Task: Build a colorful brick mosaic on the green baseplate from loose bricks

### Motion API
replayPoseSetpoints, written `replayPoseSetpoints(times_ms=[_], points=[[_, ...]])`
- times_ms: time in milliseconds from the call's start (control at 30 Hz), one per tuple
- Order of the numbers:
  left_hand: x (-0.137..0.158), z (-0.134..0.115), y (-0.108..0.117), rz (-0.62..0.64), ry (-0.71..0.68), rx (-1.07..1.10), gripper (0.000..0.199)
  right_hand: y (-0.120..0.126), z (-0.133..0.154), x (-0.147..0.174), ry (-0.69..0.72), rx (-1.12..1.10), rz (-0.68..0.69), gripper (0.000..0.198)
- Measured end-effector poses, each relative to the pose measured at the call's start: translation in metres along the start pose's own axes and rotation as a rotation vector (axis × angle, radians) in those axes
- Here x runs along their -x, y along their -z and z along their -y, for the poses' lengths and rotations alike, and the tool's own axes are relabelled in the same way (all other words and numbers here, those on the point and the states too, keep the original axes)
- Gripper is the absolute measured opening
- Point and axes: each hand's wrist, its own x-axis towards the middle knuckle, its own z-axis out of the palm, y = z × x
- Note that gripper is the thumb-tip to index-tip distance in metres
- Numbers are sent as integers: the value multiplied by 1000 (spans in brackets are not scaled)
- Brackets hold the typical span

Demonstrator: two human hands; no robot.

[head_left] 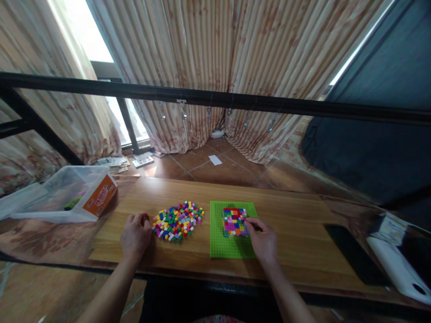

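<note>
A green studded baseplate (218,244) lies on the wooden board, bearing a square block of multicoloured building bricks (234,222). My right hand (264,237) is at the right side of that block, thumb and fingers pinched together at its edge. Whatever sits between those fingertips is too small to make out. Left of the baseplate spreads a loose pile of small coloured bricks (178,220). Beside the pile's left edge rests my left hand (136,234), its fingers curled in. The inside of that hand is hidden.
A clear plastic bin (57,215) with an orange label stands at the left. On the right lie a dark flat panel (355,253) and a white device (397,269). A black metal rail (202,95) crosses beyond the wooden board (296,224), before striped curtains (188,54).
</note>
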Motion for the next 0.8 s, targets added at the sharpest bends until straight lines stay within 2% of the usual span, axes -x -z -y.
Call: replayPoseSetpoints(times_ms=[300,600,800], points=[[1,-1,0,-9,8,0,30,2,-4,1,56,1,16,25],[1,0,-1,-14,-3,-16,28,-3,-13,-1,-153,-173,-68,37],[0,1,-2,-21,0,1,27,-11,-15,-8,-269,-261,-41,42]])
